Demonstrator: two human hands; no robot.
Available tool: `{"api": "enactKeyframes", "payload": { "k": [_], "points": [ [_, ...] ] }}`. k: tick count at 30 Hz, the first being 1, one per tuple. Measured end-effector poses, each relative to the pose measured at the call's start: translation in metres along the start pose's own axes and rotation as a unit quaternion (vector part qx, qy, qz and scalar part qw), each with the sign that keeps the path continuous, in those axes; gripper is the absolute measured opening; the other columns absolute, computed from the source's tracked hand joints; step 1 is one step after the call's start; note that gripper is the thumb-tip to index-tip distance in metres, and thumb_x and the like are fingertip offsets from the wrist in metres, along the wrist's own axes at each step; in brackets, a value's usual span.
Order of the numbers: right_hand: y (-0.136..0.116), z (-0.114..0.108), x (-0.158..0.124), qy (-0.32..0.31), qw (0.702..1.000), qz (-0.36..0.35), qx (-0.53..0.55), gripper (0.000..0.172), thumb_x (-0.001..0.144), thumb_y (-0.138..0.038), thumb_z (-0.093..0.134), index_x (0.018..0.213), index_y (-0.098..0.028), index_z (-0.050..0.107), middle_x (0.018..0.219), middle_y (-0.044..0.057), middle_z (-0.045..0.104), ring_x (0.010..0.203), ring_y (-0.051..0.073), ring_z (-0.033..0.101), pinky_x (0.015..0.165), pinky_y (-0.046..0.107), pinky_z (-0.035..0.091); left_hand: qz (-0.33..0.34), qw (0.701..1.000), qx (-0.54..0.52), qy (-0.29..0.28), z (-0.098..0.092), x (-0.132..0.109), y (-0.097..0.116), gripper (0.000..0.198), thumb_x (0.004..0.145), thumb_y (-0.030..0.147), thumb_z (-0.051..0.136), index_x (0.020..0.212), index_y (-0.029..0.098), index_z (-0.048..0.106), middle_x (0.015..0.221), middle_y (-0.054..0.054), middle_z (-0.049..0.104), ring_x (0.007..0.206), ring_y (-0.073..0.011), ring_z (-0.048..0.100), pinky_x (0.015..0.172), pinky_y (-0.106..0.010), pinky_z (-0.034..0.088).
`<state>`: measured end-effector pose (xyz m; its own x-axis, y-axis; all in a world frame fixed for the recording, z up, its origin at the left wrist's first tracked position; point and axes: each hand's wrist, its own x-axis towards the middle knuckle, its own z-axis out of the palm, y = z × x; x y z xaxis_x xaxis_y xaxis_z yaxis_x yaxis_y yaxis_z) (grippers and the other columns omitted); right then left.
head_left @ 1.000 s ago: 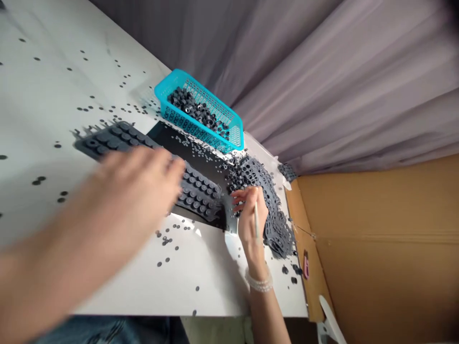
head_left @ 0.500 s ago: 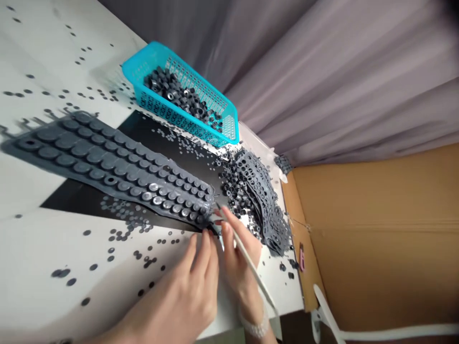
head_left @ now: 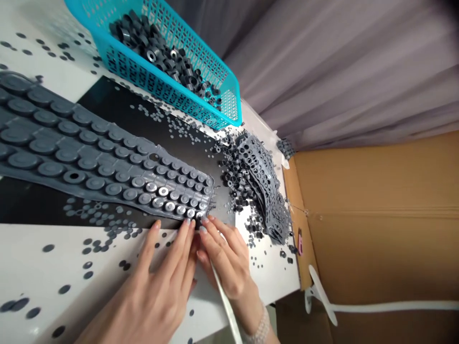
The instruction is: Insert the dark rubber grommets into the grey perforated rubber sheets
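A grey molded rubber sheet (head_left: 107,148) with rows of raised round caps lies across a black mat (head_left: 118,102). At its near edge, close to the narrow end, my left hand (head_left: 158,277) rests with fingers stretched out, the tips touching the edge. Right beside it, my right hand (head_left: 229,260) has its fingertips at the sheet's near corner. A thin white stick-like tool (head_left: 226,306) runs back from under the right hand's fingers; its tip is hidden. A few caps in the sheet show dark holes, and some near the corner shine.
Behind the sheet stands a turquoise basket (head_left: 168,81) of small grey rings. A pile of perforated grey sheets (head_left: 263,177) and loose rings (head_left: 238,177) lies right. Small discs (head_left: 96,246) are scattered about. Beyond are a pink-handled cutter (head_left: 300,242), cardboard (head_left: 376,215) and a curtain (head_left: 322,71).
The view has come closer to the sheet. My right hand has turned knuckles-up, its fingertips now at the corner, and the tool's dark tip is hidden. My left fingers have spread along the edge.
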<state>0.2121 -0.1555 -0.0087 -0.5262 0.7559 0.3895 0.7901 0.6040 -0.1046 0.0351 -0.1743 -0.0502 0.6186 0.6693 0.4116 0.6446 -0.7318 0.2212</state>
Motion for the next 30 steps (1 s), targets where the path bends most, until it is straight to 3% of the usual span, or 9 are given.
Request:
{"api": "enactKeyframes", "payload": {
  "k": [2, 7, 11, 17, 21, 27, 30],
  "points": [
    [0.000, 0.000, 0.001, -0.014, 1.000, 0.005, -0.006, 0.032, 0.097, -0.017, 0.054, 0.128, -0.011, 0.061, 0.122, 0.016, 0.073, 0.124, 0.026, 0.064, 0.091, 0.040, 0.059, 0.010, 1.000, -0.001, -0.028, -0.006, 0.002, -0.002, 0.051, 0.089, 0.043, 0.053, 0.124, 0.008, 0.068, 0.142, -0.020, 0.058, 0.149, -0.0418, 0.027, 0.120, -0.071, 0.020],
    [-0.003, -0.003, 0.002, -0.054, 0.998, 0.017, 0.001, 0.033, 0.100, -0.020, 0.050, 0.131, -0.011, 0.057, 0.126, 0.017, 0.070, 0.130, 0.026, 0.059, 0.094, 0.043, 0.058, 0.017, 0.999, 0.003, -0.036, -0.014, 0.005, -0.004, 0.054, 0.090, 0.044, 0.051, 0.125, 0.005, 0.067, 0.142, -0.022, 0.058, 0.148, -0.0429, 0.028, 0.119, -0.070, 0.023],
    [-0.004, -0.003, 0.002, -0.072, 0.997, 0.027, -0.016, 0.029, 0.101, -0.019, 0.048, 0.127, -0.009, 0.058, 0.127, 0.018, 0.070, 0.130, 0.027, 0.059, 0.092, 0.044, 0.058, 0.017, 0.999, 0.007, -0.033, -0.011, 0.004, -0.003, 0.052, 0.089, 0.040, 0.055, 0.124, 0.003, 0.067, 0.142, -0.024, 0.057, 0.147, -0.0448, 0.029, 0.119, -0.070, 0.023],
    [-0.003, -0.001, 0.005, -0.089, 0.996, 0.007, -0.019, 0.037, 0.100, -0.015, 0.047, 0.136, -0.007, 0.050, 0.133, 0.021, 0.065, 0.135, 0.030, 0.053, 0.095, 0.046, 0.060, 0.021, 1.000, 0.020, -0.012, -0.005, 0.003, -0.002, 0.051, 0.088, 0.035, 0.058, 0.123, -0.001, 0.067, 0.138, -0.026, 0.059, 0.146, -0.0442, 0.032, 0.120, -0.067, 0.022],
    [-0.003, 0.006, 0.003, -0.066, 0.997, 0.025, -0.014, 0.046, 0.098, -0.009, 0.049, 0.143, -0.009, 0.042, 0.135, 0.022, 0.063, 0.139, 0.030, 0.049, 0.101, 0.049, 0.059, 0.021, 0.999, 0.024, -0.015, -0.007, 0.004, -0.004, 0.057, 0.087, 0.036, 0.058, 0.130, -0.001, 0.063, 0.139, -0.027, 0.059, 0.144, -0.0432, 0.036, 0.120, -0.066, 0.022],
    [0.014, 0.013, -0.011, 0.054, 0.984, 0.168, -0.030, 0.044, 0.099, -0.008, 0.044, 0.142, -0.019, 0.046, 0.131, 0.017, 0.062, 0.131, 0.025, 0.056, 0.099, 0.047, 0.060, 0.009, 0.999, 0.041, -0.029, -0.008, 0.008, -0.003, 0.064, 0.088, 0.039, 0.058, 0.140, 0.001, 0.055, 0.142, -0.027, 0.056, 0.139, -0.0423, 0.043, 0.116, -0.065, 0.029],
    [0.013, 0.009, -0.013, 0.038, 0.988, 0.147, 0.009, 0.044, 0.099, -0.011, 0.047, 0.141, -0.022, 0.047, 0.131, 0.015, 0.064, 0.127, 0.024, 0.059, 0.096, 0.044, 0.060, 0.012, 0.999, 0.044, -0.030, -0.008, 0.009, -0.003, 0.058, 0.088, 0.039, 0.056, 0.136, 0.005, 0.061, 0.140, -0.025, 0.059, 0.140, -0.0408, 0.043, 0.116, -0.065, 0.029]
  ]
}}
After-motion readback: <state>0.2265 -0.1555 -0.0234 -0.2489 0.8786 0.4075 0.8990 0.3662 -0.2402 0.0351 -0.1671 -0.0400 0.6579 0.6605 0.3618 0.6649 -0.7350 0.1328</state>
